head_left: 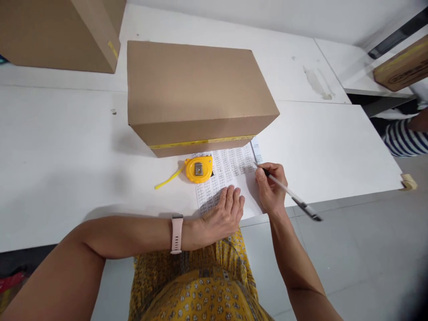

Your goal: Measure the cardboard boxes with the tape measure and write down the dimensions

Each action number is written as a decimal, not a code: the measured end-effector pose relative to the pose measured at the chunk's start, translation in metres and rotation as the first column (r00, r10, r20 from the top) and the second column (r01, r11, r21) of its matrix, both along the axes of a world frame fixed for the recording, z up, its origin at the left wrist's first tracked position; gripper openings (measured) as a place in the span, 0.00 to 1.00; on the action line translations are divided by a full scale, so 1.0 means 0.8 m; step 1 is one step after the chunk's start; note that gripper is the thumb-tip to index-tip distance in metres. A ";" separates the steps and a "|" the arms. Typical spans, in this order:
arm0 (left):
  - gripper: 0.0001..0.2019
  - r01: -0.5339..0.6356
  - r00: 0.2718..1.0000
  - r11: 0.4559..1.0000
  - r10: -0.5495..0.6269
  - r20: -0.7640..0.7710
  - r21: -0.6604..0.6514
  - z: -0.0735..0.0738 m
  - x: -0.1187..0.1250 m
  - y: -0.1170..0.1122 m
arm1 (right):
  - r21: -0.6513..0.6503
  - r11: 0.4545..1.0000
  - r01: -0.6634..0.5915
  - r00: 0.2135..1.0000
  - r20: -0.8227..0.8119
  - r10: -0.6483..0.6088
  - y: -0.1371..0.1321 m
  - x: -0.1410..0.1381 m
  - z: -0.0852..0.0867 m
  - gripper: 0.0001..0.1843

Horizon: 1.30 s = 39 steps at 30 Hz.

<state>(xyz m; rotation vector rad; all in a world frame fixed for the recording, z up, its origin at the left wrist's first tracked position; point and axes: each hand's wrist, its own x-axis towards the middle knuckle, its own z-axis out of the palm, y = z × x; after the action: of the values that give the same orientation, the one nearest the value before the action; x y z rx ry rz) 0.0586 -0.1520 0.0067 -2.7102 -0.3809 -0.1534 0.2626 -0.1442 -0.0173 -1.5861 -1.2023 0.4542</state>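
A sheet of paper (234, 167) covered in rows of handwriting lies at the table's front edge, its far part under a cardboard box (197, 84). My left hand (225, 211) rests flat on the sheet with its fingers stretched out. Pinched in my right hand (272, 187) is a pen (292, 196), its tip near the sheet's right side. On the sheet's left edge sits a yellow tape measure (199, 169) with a yellow strap. Yellow tape runs along the box's near side. A pale blue printed slip (257, 149) shows by the box's right corner.
Another large cardboard box (63, 35) stands at the back left of the white table (60, 147). To the far right are a cardboard box (403, 67) and a person's striped sleeve (404, 137). A tan piece (408, 182) sits at the table's right corner.
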 end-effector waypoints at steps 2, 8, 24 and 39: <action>0.24 0.002 1.000 1.000 -0.002 0.005 0.008 -0.003 0.000 0.000 | -0.001 1.000 -0.015 0.978 0.206 0.014 -0.001 0.021 0.000 0.07; 0.24 -0.012 0.998 1.000 0.013 0.059 -0.015 -0.020 0.005 -0.004 | -0.086 0.995 -0.043 0.790 0.607 0.087 0.015 0.080 -0.010 0.21; 0.29 -0.522 0.717 0.648 0.686 0.127 -0.554 0.030 -0.063 0.088 | -0.040 0.999 0.002 0.784 0.620 0.023 0.033 0.090 -0.026 0.30; 0.27 -0.084 0.755 0.317 0.639 0.147 -0.945 0.073 -0.077 -0.044 | -0.131 0.767 -0.628 0.710 -0.499 0.496 -0.098 -0.065 0.059 0.27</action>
<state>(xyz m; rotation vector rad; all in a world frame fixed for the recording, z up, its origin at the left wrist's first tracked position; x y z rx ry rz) -0.0032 -0.1874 0.0652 -3.4405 -1.7658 -0.7421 0.2108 -0.2225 0.0299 -1.2073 -1.2892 1.3854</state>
